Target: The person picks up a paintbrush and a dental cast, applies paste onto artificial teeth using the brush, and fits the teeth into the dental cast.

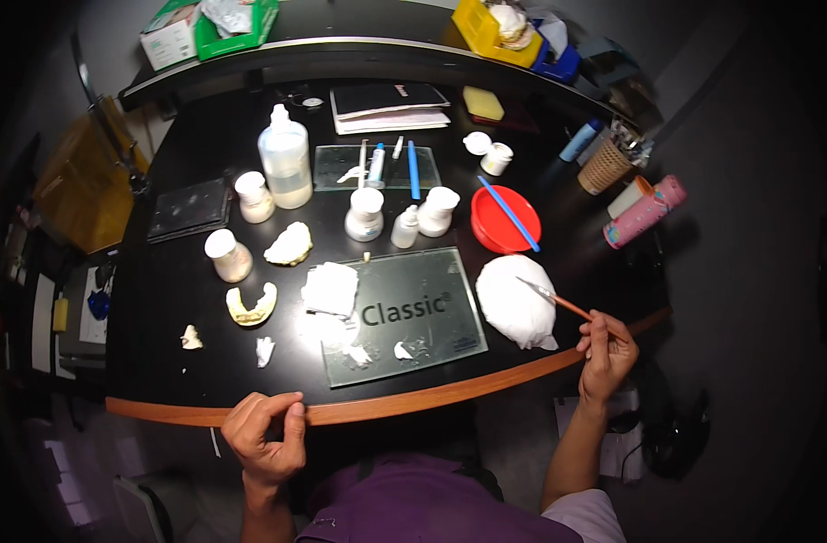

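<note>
My right hand grips a slim brush by its reddish-brown handle. The brush's tip points left over a white, rounded, tissue-like bundle; whether it touches cannot be told. At the table's front edge, my left hand is closed, thumb and forefinger close together; anything between them is too small to make out. Left of the bundle lies a glass slab with white smears. A folded white gauze pad overlaps its left part. Beside it are a yellowish dental arch model and a pale lumpy cast piece.
White-capped jars, a small dropper bottle and a large squeeze bottle stand behind the slab. A blue stick lies across a red bowl. Farther right are a pink flask and a woven tool holder.
</note>
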Motion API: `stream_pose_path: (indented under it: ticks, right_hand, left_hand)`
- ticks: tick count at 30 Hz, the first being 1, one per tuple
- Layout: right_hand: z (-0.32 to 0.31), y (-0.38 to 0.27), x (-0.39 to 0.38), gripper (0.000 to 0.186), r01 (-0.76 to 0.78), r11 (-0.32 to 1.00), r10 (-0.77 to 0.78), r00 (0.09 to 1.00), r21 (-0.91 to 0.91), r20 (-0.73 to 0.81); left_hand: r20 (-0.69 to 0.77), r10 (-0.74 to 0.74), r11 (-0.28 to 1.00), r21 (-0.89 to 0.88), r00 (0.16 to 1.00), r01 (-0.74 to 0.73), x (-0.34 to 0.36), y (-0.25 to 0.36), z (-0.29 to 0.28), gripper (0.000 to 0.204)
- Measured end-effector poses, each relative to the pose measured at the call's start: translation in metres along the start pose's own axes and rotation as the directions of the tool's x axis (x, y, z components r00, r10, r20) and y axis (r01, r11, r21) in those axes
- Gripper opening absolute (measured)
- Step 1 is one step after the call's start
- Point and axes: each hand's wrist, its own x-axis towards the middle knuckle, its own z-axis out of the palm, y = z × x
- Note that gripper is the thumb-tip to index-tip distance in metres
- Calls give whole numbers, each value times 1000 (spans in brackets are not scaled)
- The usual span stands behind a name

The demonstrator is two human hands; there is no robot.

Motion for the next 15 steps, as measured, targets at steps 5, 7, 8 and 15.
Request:
stream_pose_path:
  ticks: [5,7,8,15]
  right_hand:
    - [-34,14,-15,20,27,990,-12,994,135,-111]
    - [-44,13,-16,19,0,958,59,979,285,-196]
    - [-42,13,-15,18,12,945,50,982,325,-180]
    - [32,-13,-21,15,14,854,26,997,520,-71]
  left_hand:
    - [41,58,963,-265,997,-46,-3,13,-7,10]
    - [106,174,868,-487,979,-101,2,41,-9,7]
    - [138,265,748,-654,954,-113,8,57,-13,6]
    - [-107,502,-5,-993,858,-121,28,111,4,20]
